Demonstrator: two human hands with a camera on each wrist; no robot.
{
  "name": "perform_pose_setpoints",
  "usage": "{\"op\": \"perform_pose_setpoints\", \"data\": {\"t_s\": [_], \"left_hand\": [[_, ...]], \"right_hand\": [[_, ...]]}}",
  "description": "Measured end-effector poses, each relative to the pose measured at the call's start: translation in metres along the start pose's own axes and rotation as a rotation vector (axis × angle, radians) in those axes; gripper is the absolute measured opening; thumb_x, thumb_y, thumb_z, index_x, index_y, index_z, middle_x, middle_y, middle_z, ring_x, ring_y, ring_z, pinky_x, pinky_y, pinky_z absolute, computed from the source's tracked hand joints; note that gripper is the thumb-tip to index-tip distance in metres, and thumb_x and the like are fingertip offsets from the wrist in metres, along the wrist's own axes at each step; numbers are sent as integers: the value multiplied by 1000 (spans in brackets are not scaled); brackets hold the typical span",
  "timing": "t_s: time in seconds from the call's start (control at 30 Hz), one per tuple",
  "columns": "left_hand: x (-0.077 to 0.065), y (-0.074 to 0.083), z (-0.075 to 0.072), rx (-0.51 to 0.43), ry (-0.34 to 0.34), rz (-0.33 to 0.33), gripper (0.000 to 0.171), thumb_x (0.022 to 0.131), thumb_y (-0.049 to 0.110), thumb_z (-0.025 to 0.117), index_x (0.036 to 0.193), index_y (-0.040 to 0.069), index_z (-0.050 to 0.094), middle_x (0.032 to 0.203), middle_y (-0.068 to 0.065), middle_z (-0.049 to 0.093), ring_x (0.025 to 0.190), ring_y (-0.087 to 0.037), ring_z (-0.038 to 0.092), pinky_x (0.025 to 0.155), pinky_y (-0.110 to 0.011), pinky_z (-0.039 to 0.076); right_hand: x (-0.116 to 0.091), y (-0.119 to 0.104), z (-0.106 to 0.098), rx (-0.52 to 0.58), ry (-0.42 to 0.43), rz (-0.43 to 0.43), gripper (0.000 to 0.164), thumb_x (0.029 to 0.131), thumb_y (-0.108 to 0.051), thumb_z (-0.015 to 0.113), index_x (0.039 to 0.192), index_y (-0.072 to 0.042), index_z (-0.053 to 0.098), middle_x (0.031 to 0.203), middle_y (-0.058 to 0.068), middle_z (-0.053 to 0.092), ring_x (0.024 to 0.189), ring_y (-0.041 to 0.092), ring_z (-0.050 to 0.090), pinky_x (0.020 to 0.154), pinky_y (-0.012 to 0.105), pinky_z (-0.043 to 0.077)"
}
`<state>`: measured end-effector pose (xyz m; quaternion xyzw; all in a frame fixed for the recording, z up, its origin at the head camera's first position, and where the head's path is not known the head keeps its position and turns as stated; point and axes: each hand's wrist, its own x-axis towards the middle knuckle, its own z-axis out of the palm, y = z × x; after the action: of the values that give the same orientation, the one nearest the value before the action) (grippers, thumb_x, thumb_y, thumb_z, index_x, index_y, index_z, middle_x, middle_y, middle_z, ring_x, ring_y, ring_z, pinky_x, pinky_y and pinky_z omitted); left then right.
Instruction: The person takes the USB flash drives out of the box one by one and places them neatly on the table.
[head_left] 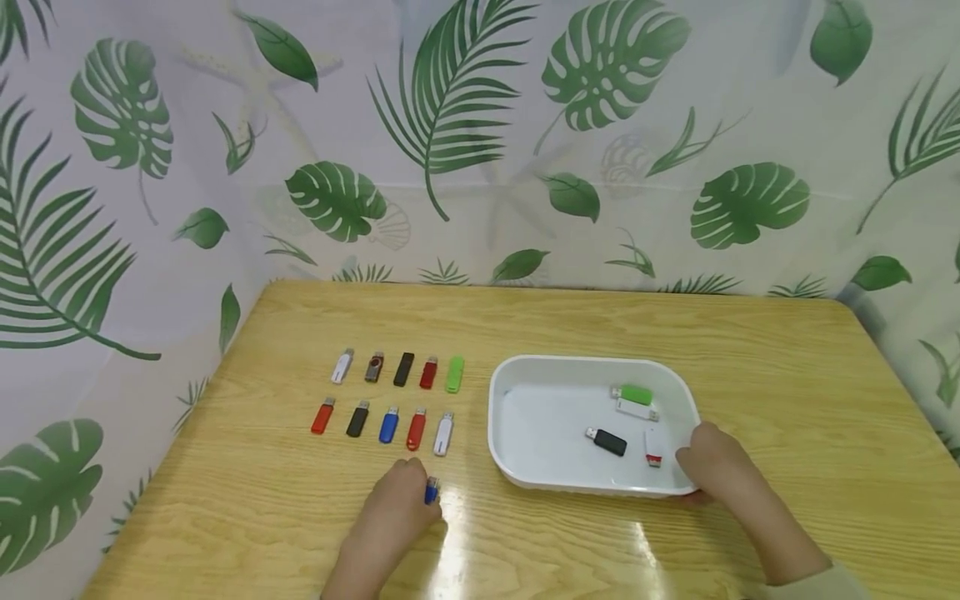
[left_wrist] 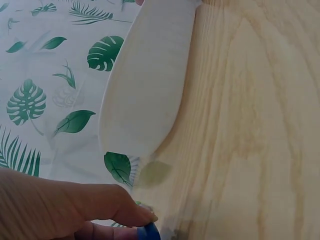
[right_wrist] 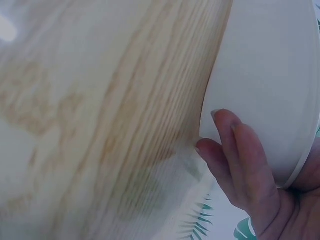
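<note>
My left hand [head_left: 400, 497] pinches a blue USB flash drive [head_left: 431, 490] between thumb and fingers, low over the table in front of the rows. In the left wrist view the blue end of the drive [left_wrist: 149, 232] shows at the thumb tip. My right hand [head_left: 712, 460] grips the near right corner of a white plastic basin [head_left: 536, 482]. Its fingers [right_wrist: 250, 155] lie against the basin's outer wall in the right wrist view. Inside the basin, toward its right side, lie a green drive [head_left: 636, 395], a black drive [head_left: 610, 442] and white ones [head_left: 652, 447].
Left of the basin, two rows of USB drives lie on the wooden table [head_left: 600, 325]. The back row ends in a light green drive [head_left: 454, 375], the front row in a white drive [head_left: 443, 435]. A leaf-patterned curtain [head_left: 480, 208] stands behind the table.
</note>
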<state>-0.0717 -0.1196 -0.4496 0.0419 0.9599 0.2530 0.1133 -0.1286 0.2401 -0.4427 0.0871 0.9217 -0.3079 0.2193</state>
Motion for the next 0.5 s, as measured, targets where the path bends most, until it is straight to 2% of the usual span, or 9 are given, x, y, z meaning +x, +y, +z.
{"op": "perform_pose_setpoints", "data": {"t_s": [0.13, 0.23, 0.5], "left_hand": [[-1, -2, 9, 20, 15, -13, 27, 69, 4, 71, 85, -9, 55, 76, -12, 50, 66, -19, 48, 62, -37, 48], [-2, -3, 13, 23, 30, -27, 27, 69, 4, 71, 85, -9, 54, 75, -12, 49, 64, -19, 47, 59, -36, 47], [-4, 0, 14, 41, 54, -62, 32, 72, 5, 74, 91, -13, 55, 77, -14, 51, 65, -21, 53, 58, -37, 49]], "right_hand": [[0, 2, 1, 8, -2, 4, 31, 90, -2, 38, 105, 24, 34, 84, 27, 49, 59, 21, 59, 51, 30, 53], [0, 3, 2, 24, -2, -1, 31, 90, -2, 38, 106, 24, 33, 84, 28, 49, 58, 21, 59, 51, 31, 53], [-1, 3, 2, 20, 15, -14, 29, 89, -3, 38, 103, 23, 35, 81, 26, 49, 54, 20, 59, 49, 30, 52]]}}
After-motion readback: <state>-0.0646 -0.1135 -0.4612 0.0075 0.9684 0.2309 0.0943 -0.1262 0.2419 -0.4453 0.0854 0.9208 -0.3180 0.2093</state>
